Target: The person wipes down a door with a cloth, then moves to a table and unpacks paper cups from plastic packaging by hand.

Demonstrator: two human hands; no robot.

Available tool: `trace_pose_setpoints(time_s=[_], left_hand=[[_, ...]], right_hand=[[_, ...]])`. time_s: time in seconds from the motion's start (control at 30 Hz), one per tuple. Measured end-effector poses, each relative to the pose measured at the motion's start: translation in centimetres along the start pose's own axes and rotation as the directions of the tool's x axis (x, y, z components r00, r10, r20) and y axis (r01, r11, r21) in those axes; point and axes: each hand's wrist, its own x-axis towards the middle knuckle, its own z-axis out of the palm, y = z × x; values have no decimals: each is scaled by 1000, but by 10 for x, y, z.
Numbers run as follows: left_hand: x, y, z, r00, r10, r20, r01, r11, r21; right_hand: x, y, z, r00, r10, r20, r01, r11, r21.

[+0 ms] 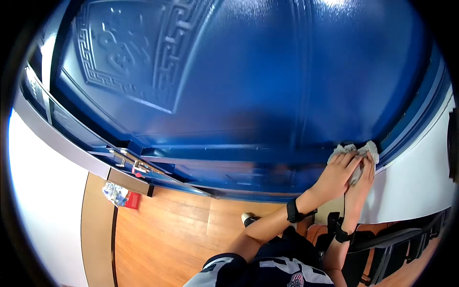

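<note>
Grey crumpled cloth (371,149) bunched under left hand (340,171) and right hand (366,176), grip curled over it, against glossy embossed blue door (239,81).

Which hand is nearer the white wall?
The right hand, on the grey cloth by the white wall; the left hand, also on the cloth, is farther away.

Room to pass runs leftward along the blue door (244,81); rightward, the white wall (406,186) stands in the way, with black chairs (399,237) below.
</note>
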Motion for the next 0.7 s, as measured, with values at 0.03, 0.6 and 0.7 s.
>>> trace_pose_setpoints(time_s=[0.03,0.6,0.7], left_hand=[[-2,-2,-2,1000,-6,0,6,1000,-6],[-141,-48,-235,923,-324,-209,362,914,183],[-176,-61,-285,880,-341,-331,424,878,222]], right_hand=[[0,-2,2,1000,-3,-1,3,1000,-16],[-74,-202,122,855,-475,209,444,878,179],[-92,-255,156,785,-572,237,523,817,243]])
